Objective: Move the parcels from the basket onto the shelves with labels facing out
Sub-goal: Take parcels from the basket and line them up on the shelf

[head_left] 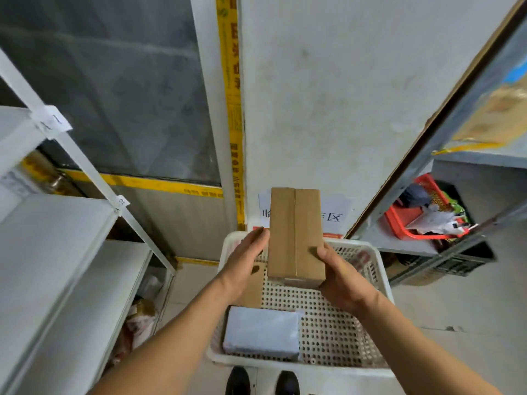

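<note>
A long brown cardboard box (295, 236), sealed with a strip of tape down its upper face, is held lengthwise above the far half of the white perforated basket (328, 334). The right hand (340, 276) grips the box at its near right corner, thumb lying on the upper face and fingers curled beneath. The left hand (246, 260) lies flat, fingers straight, against the box's left side; whether it actually presses the cardboard cannot be told. No label is visible on the faces turned toward the camera. Inside the basket, a grey-wrapped parcel (261, 333) lies at the near left corner, and a flat cardboard piece (252, 289) rests below the left wrist. Beyond the basket, a white paper sign (335, 213) with printed characters is fixed low on the pale wall (328, 95), partly hidden behind the box. A white shelf unit (57, 252) stands to the left, its upright bearing small numbered tags, with bagged items on the floor beneath. A grey metal rack (456, 155) stands to the right, holding a red crate (419, 215) of mixed goods. Two dark shoes (262, 380) appear just below the basket's near rim.
</note>
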`<action>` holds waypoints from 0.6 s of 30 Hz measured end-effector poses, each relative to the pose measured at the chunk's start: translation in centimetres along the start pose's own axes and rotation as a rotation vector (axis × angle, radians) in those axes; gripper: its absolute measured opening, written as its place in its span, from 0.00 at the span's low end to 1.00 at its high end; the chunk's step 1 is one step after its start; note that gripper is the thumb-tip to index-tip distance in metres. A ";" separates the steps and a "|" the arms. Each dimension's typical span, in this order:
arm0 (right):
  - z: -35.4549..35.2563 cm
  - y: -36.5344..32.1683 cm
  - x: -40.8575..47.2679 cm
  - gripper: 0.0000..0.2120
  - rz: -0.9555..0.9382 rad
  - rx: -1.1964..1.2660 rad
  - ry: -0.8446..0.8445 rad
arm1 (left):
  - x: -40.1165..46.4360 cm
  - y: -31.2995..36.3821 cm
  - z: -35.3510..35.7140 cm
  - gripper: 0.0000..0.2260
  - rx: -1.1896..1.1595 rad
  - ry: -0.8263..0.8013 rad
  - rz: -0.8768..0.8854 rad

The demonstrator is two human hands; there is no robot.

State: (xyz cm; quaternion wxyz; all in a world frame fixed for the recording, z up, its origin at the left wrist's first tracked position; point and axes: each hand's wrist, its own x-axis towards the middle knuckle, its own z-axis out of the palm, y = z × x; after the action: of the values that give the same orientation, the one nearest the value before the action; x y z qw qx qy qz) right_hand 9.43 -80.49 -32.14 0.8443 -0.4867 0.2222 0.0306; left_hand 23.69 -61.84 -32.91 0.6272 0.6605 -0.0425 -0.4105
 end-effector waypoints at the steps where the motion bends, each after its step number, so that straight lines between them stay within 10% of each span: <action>1: 0.0 -0.1 -0.2 0.42 0.011 0.006 -0.050 | 0.0 0.0 0.0 0.36 -0.065 -0.050 -0.036; 5: -0.1 -0.1 -0.5 0.42 0.025 0.047 -0.213 | -0.8 0.3 0.7 0.34 -0.170 -0.152 -0.049; 11: -1.2 0.0 -0.9 0.21 -0.035 -0.106 0.020 | -1.1 -0.5 -0.3 0.30 -0.020 0.003 0.139; 18: 0.4 -1.4 -1.1 0.30 -0.063 -0.412 0.041 | -2.0 -0.2 0.9 0.47 0.363 0.227 0.320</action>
State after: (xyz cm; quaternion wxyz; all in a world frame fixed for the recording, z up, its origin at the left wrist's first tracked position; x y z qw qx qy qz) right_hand 8.98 -80.66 -30.42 0.7226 -0.6565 0.2131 0.0388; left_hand 21.71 -61.36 -31.98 0.5562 0.7888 -0.1488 -0.2152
